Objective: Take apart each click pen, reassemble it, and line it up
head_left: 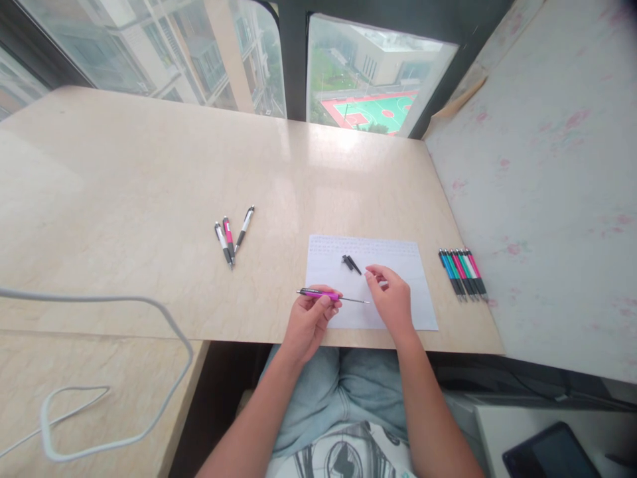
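Observation:
My left hand holds a magenta ballpoint pen over the lower left of a sheet of paper. The pen's front grip is off, and its thin metal refill sticks out bare toward the right. Over the right part of the sheet, my right hand has its thumb and forefinger drawn together. Anything between those fingertips is too small to make out. Just left of them, black pen parts lie on the paper. Rows of writing run along the sheet's top.
Several assembled pens lie in a row at the right, by the flowered wall. On the left of the table lie two white pens and a pink pen. A white cable loops at lower left.

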A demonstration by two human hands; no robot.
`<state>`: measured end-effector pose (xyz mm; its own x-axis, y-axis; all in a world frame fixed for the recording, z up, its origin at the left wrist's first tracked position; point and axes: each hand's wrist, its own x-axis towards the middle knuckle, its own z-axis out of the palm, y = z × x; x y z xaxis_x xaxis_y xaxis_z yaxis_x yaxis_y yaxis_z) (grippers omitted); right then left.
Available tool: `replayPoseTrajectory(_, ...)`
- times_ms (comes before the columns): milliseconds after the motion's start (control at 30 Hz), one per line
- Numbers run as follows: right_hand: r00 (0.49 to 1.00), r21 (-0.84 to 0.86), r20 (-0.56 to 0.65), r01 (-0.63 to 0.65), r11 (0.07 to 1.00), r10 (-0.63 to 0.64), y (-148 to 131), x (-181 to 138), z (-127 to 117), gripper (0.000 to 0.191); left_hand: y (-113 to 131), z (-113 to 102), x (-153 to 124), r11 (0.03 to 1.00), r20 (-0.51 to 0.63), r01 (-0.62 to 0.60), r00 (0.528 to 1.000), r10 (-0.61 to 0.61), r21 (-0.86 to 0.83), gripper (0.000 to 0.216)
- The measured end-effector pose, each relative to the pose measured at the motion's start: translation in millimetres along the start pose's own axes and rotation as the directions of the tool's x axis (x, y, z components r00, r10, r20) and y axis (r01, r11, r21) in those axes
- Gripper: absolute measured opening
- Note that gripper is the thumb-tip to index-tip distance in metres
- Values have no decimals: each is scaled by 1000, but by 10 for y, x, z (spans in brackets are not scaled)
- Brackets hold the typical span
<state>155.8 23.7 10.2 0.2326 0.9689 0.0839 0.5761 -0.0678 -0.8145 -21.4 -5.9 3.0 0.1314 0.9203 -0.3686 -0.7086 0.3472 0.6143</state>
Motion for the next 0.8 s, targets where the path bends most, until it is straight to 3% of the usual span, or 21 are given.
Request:
replayPoseTrajectory(133,970,241,242,-97,966,37,-66,-185,-214,42,-24,21,-5,994,28,-42,999,39,101,16)
replayPoseTrajectory(200,940,249,342,-86,965,-5,-112,-262,-289,39,-34,31,-11,983,52,-72,997,64,169,15)
replayPoseTrajectory(300,916,186,397,-26,982,-51,-159,-331,-334,27,-39,44,-24,967,88,-75,995,56,242,16)
replayPoseTrajectory(433,921,164,375,44,985,-104,-171,-359,-341,18,-30,63,-35,973,102,-47,995,24,226,20)
replayPoseTrajectory(567,936,166,325,87,982,-138,-142,-366,-393,16,-18,66,-13,985,46,-44,998,37,167,22)
replayPoseTrajectory(700,959,127,268,64,990,-97,0,-343,-457,14,-19,44,29,995,-14,-56,998,58,87,24)
replayPoseTrajectory(800,986,2,163,41,999,-41,156,-272,-436,15,-26,27,41,996,-27,-61,998,63,69,26)
